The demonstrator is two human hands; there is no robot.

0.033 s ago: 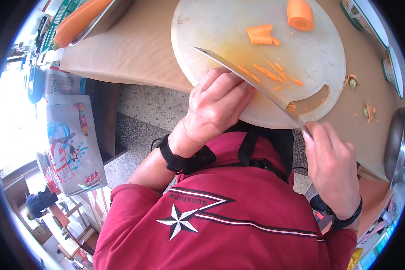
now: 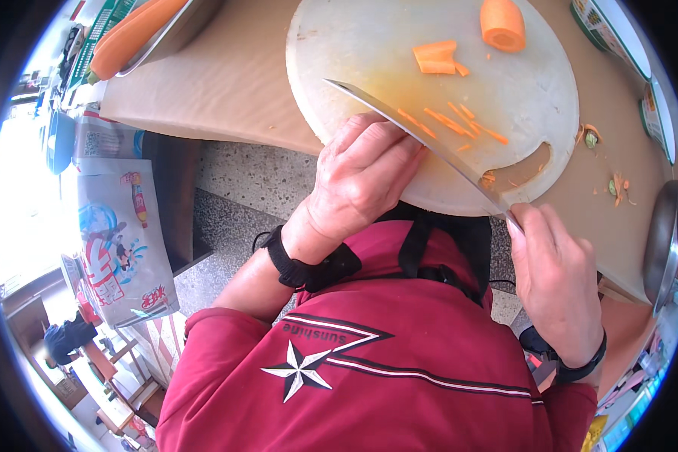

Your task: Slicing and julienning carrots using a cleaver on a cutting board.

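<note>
My right hand (image 2: 554,275) grips a kitchen knife (image 2: 453,163) by its handle, which the fingers cover. Its long blade slants up and left over the round white cutting board (image 2: 328,45). Against the blade's near side, my left hand (image 2: 365,169) is closed with bent fingers at the board's near edge; whatever they press on is hidden. Just beyond the blade lie several thin carrot strips (image 2: 452,123). Farther back are a few flat carrot slices (image 2: 435,59), partly overlapping. A thick cut carrot piece (image 2: 502,29) rests at the board's far right.
Whole carrots (image 2: 132,41) lie in a metal bowl (image 2: 192,26) at far left. Carrot scraps (image 2: 618,187) sit on the brown tabletop right of the board. Two tubs (image 2: 616,34) and a metal pan (image 2: 660,245) line the right side. A printed bag (image 2: 124,233) hangs left.
</note>
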